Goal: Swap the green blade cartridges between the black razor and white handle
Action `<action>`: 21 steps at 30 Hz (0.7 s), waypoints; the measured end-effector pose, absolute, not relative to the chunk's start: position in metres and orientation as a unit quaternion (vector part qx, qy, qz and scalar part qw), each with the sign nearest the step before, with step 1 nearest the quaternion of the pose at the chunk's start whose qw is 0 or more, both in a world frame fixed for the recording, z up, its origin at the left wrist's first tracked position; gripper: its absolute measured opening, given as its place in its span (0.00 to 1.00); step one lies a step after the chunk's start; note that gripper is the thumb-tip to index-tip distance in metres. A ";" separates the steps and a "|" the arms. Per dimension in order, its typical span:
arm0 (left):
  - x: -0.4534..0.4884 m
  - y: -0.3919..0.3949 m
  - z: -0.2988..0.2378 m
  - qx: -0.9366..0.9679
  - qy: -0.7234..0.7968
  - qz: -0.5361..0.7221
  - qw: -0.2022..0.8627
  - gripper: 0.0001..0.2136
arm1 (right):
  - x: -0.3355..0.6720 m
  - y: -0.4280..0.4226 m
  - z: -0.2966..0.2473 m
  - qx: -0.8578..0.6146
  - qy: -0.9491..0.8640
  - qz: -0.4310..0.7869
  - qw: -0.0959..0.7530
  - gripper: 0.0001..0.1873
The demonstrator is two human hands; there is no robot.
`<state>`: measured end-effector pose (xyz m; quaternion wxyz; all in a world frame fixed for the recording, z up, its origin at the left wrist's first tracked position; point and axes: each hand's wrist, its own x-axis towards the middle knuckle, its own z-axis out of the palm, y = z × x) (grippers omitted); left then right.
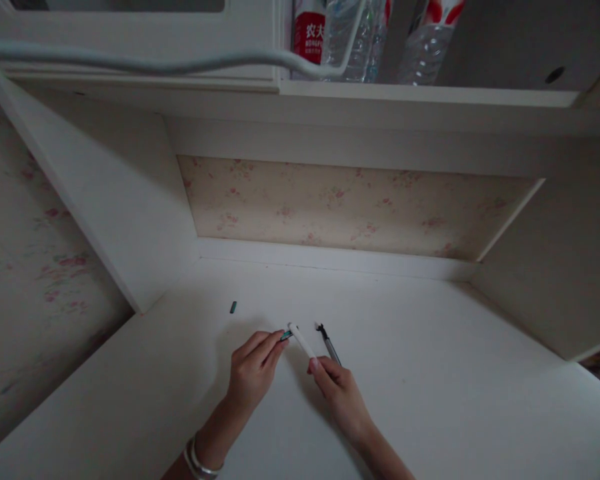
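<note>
Pinched in the fingertips of my left hand [254, 368] is a small teal-and-dark razor cartridge [285, 336]. My right hand [341, 397] is closed around the lower part of a slim white razor handle [303, 341], whose upper end meets or nearly meets the cartridge; whether they are joined I cannot tell. Just beyond my right hand, a silver-grey razor handle with a black forked end [329, 344] lies on the white desk [430, 393], partly hidden by my fingers. A second teal-and-dark cartridge [233, 307] rests on the desk, up and left of my left hand.
White side panels [115, 200] and a wallpapered back wall [330, 203] border the desk. Overhead, a shelf [430, 97] holds several plastic bottles [427, 53], and a pale cable or bar [180, 65] crosses in front of it.
</note>
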<state>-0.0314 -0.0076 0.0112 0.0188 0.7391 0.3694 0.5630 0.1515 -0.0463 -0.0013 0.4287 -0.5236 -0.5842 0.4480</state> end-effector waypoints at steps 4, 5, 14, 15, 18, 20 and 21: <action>-0.031 -0.008 0.013 0.740 0.360 0.567 0.015 0.09 | 0.148 -0.047 0.000 -0.510 -0.602 0.456 0.412 0.23; -0.031 -0.008 0.013 0.740 0.360 0.568 0.013 0.09 | 0.148 -0.047 0.000 -0.513 -0.599 0.454 0.414 0.23; -0.033 -0.007 0.008 0.745 0.367 0.558 -0.002 0.08 | 0.142 -0.051 -0.001 -0.503 -0.597 0.460 0.423 0.22; -0.033 -0.007 0.009 0.743 0.368 0.559 -0.003 0.08 | 0.142 -0.051 -0.001 -0.504 -0.596 0.459 0.425 0.22; -0.032 -0.006 0.010 0.740 0.362 0.567 -0.006 0.09 | 0.144 -0.049 -0.003 -0.521 -0.573 0.449 0.445 0.22; -0.032 -0.006 0.012 0.740 0.359 0.568 -0.008 0.10 | 0.146 -0.047 -0.004 -0.533 -0.557 0.445 0.456 0.22; -0.031 -0.006 0.012 0.741 0.358 0.568 -0.007 0.10 | 0.146 -0.047 -0.004 -0.535 -0.554 0.446 0.457 0.22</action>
